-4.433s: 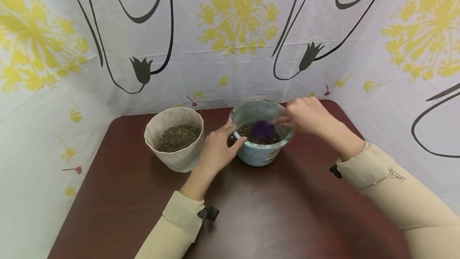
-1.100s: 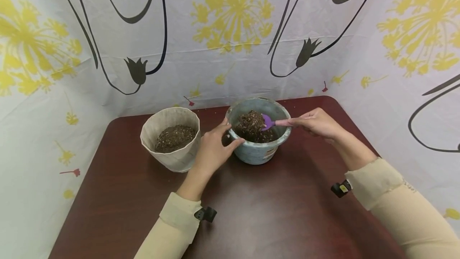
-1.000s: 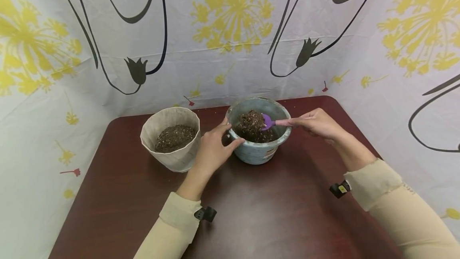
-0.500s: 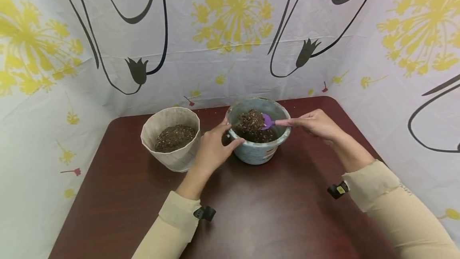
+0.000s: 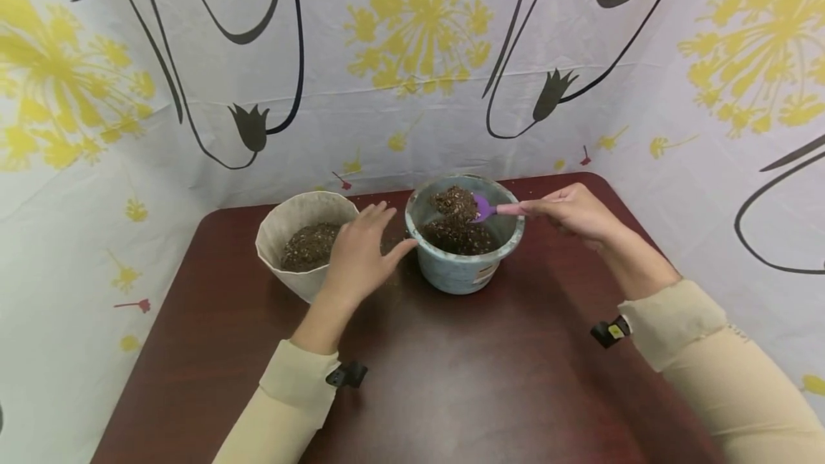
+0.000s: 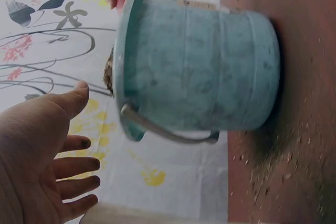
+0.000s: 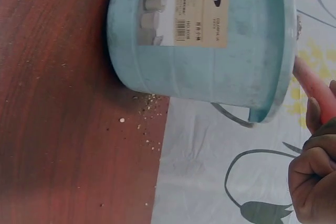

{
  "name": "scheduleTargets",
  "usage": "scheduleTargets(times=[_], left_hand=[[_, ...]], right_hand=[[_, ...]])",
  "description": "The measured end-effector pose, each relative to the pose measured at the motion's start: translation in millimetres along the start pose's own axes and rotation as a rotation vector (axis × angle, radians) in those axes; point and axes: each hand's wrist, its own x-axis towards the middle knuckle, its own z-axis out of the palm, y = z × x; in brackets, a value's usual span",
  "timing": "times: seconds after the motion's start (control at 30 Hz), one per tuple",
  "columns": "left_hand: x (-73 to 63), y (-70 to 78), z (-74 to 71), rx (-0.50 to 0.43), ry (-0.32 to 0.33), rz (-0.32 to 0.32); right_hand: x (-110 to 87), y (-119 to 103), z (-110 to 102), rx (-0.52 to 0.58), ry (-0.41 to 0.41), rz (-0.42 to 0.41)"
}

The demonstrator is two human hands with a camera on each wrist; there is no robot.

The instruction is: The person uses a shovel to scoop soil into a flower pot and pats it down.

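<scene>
My right hand (image 5: pixel 576 213) grips the pink handle of a purple garden trowel (image 5: pixel 485 208). A heap of dark soil (image 5: pixel 455 203) sits on its blade, over the mouth of a blue bucket (image 5: pixel 454 274). More soil lies inside the bucket. My left hand (image 5: pixel 361 253) is off the bucket, fingers spread and holding nothing, between it and a cream pot (image 5: pixel 277 235) partly filled with soil. In the left wrist view, the left hand (image 6: pixel 47 156) stands beside the rim, near the bucket's handle (image 6: pixel 168 134). The right wrist view shows the right fingers (image 7: pixel 315 182) curled round the handle.
Both containers stand near the back of a dark red table (image 5: pixel 451 378). Loose soil crumbs (image 6: pixel 268 171) are scattered on the tabletop around the bucket. A patterned cloth (image 5: pixel 412 134) hangs close behind and at both sides.
The left hand has let go of the bucket's rim and moved left toward the cream pot. The right hand has raised the loaded trowel slightly; earlier its blade was down in the bucket.
</scene>
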Motion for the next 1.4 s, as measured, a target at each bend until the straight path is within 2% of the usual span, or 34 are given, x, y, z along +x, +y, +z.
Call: scheduleTargets(times=[0.33, 0.53, 0.73, 1.03, 1.27, 1.4], left_hand=[[-22.1, -34.8, -25.6, 0.033, -0.011, -0.082], [-36.6, -53.2, -37.2, 0.013, 0.041, -0.106], [-49.2, -68.6, -42.7, 0.014, 0.071, -0.140], [-64.9, -84.5, -53.5, 0.052, 0.091, -0.183], [-76.9, -92.5, -60.4, 0.076, 0.145, -0.182], [-81.3, -96.7, -63.5, 0.071, 0.143, -0.201]], right_hand=[[10.2, -18, 11, -0.007, -0.026, 0.014], [16.4, -25, 20, 0.050, -0.071, -0.032], [23.2, -30, 30, 0.031, -0.093, -0.044], [33.1, -39, 46, 0.035, -0.081, -0.031], [39.9, -47, 58, 0.069, -0.133, -0.041], [44.2, -52, 65, 0.059, -0.169, -0.048]])
